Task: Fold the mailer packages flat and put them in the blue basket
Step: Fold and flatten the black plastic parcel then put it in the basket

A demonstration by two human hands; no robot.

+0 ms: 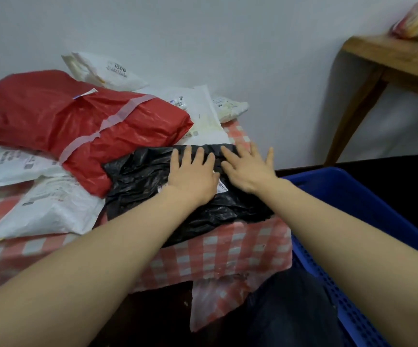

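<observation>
Hands press flat, fingers straight: left hand (193, 175) and right hand (246, 169) on a crumpled black plastic mailer (140, 181) at the red-checked table's (228, 249) right edge, beside the blue plastic basket (368, 211). White padded mailer (108, 70) at the far edge reads "1008".

Basket (368, 196) right of table (228, 249)

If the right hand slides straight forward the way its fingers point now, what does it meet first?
Probably the far edge of the black mailer it presses on, then the checked tablecloth beyond. The right hand points up and slightly right, toward the wall; the depth is unclear.
</observation>
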